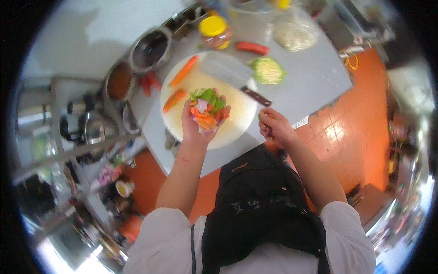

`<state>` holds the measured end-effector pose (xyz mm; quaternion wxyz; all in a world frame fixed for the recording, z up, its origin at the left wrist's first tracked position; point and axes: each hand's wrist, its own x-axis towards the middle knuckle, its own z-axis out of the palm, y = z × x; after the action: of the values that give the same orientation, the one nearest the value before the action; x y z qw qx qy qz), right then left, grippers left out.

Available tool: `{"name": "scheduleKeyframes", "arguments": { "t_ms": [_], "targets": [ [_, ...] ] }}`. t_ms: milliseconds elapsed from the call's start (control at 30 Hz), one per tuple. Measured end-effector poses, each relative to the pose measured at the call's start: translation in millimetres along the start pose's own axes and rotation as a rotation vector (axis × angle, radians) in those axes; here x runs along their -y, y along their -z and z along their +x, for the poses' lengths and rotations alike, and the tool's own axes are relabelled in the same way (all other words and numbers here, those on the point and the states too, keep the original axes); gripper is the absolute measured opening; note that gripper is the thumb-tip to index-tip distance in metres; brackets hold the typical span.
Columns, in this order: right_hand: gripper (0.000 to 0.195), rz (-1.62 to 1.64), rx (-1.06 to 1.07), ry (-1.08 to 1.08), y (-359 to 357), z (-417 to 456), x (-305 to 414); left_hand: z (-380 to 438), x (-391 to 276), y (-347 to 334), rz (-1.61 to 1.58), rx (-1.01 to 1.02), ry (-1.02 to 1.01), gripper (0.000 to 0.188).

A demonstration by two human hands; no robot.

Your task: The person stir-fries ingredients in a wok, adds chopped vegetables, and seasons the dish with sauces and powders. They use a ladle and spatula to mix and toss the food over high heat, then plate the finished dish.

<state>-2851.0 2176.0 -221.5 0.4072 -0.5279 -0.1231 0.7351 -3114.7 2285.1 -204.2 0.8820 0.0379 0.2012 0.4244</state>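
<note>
Cupped palm up over the round white cutting board [236, 118], my left hand [195, 128] holds a heap of cut vegetables [206, 113]: green leaf-like pieces, orange slices and a pale purple piece that looks like onion. My right hand [276, 126] is curled just past the board's right edge, with small green and purple bits showing at its fingers. A cleaver [226, 68] lies flat across the board's far side, its dark handle [256, 96] pointing towards my right hand but apart from it. Two orange carrot-like pieces [183, 71] rest at the board's left.
Beyond the board, a cut green vegetable [268, 70], a red stick-shaped piece [252, 48], a yellow-lidded jar [214, 31] and a plastic-wrapped bundle [296, 34] sit on the grey table [318, 78]. Round metal pots [150, 49] line the left edge. A rack [68, 154] stands at left.
</note>
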Motion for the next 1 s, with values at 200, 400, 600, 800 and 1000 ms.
{"name": "scheduleKeyframes", "arguments": {
  "t_ms": [200,400,600,800,1000],
  "targets": [
    [0.018,0.417,-0.305,0.218,211,-158,-21,77,161,-97,0.106,0.194,0.345,0.052],
    [0.014,0.658,-0.586,0.347,389,-350,-47,127,427,-181,0.077,0.268,0.568,0.053],
    [0.017,0.773,-0.857,0.446,606,-536,-55,160,779,-294,0.030,0.328,0.967,0.055],
    [0.009,0.988,-1.085,0.615,812,-660,-75,184,1086,-388,0.108,0.296,1.299,0.053],
    [0.010,1.321,-1.344,0.575,975,-764,-104,244,1376,-477,0.251,0.327,1.612,0.052]
  ]
}}
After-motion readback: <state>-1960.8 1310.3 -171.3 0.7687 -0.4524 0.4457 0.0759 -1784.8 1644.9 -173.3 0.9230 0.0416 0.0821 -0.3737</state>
